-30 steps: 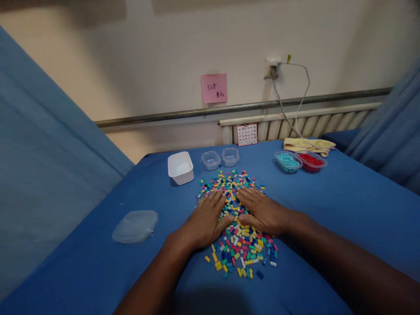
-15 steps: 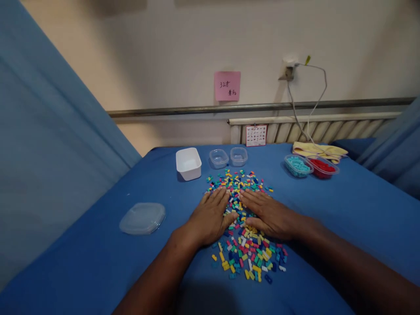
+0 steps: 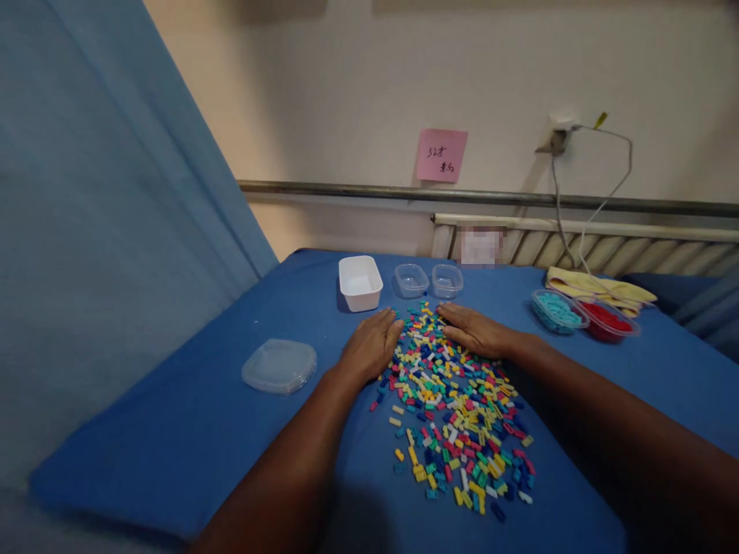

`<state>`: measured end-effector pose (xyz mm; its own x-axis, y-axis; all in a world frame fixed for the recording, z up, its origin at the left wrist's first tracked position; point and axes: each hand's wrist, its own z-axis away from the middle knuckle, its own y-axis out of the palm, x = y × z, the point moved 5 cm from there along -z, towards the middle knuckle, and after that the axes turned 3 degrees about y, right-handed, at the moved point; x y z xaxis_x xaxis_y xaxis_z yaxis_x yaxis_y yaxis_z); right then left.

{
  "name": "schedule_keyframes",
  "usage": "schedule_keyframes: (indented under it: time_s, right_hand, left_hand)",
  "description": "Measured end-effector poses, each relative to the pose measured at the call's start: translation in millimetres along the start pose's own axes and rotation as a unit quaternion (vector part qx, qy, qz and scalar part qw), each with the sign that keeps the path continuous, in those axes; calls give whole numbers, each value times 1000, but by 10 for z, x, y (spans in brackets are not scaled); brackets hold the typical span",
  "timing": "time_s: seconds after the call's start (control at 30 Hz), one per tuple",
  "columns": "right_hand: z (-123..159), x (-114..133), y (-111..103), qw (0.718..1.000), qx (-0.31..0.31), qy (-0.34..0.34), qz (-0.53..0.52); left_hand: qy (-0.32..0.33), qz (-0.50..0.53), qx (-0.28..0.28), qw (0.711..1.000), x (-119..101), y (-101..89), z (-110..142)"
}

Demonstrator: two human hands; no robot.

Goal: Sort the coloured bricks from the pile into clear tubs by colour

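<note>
A wide spread of small toy bricks (image 3: 439, 392) in yellow, green, pink, blue and white lies on the blue cloth (image 3: 202, 454). At the spread's far left edge my left hand (image 3: 372, 346) rests on its side, fingers stretched out against the bricks. Opposite it, my right hand (image 3: 474, 329) touches the far right edge of the pile, its fingers also extended. Between the two hands runs a band of bricks. Neither hand grips anything.
Beyond the bricks stand a white tub (image 3: 361, 285) and two clear containers (image 3: 411, 281). Stacked clear lids (image 3: 280, 365) lie left. At right are a container of turquoise bricks (image 3: 557, 310), one of red bricks (image 3: 606, 319) and a yellow cloth (image 3: 600, 288).
Both hands have moved away from me toward the far end of the bricks and slightly apart. More bricks show between and in front of them. The view has turned left.
</note>
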<state>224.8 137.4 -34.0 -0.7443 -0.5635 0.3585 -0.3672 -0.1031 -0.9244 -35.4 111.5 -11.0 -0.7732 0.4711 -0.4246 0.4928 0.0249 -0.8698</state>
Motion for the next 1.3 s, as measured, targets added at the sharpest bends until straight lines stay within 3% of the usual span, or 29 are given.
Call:
schedule_keyframes:
  time_s: [0.13, 0.27, 0.47, 0.6, 0.73, 0.83, 0.93, 1.03, 1.2, 1.3]
  right_hand:
    - [-80, 175, -48, 999, -4, -45, -11]
    - [-422, 206, -92, 999, -44, 1, 26]
    - [-846, 212, 41, 996, -71, 51, 27]
    - [-740, 313, 68, 996, -79, 46, 9]
    - [-559, 461, 12, 997, -71, -14, -25]
    - [-622, 524, 33, 995, -73, -60, -35]
    - [-803, 615, 164, 996, -25, -89, -15]
    - [-849, 860, 234, 991, 22, -133, -21]
    - [-466, 1337, 118, 958, 71, -268, -66]
    - [-337, 1137, 45, 973, 72, -216, -36]
  left_hand:
    - [3, 31, -47, 998, -17, -9, -20]
    - [4, 47, -83, 995, -14, -45, -47]
    - [-21, 90, -127, 988, 21, -115, -39]
    - [-50, 117, -125, 984, 50, -113, -36]
    - [-117, 166, -155, 967, 134, -107, -42]
    - [-134, 207, -173, 953, 168, -95, -56]
    - [-141, 226, -179, 947, 186, -91, -60]
    - [-130, 218, -176, 951, 182, -104, -59]
    - [-128, 196, -143, 962, 157, -98, -50]
    - [-98, 170, -103, 975, 90, -61, -57]
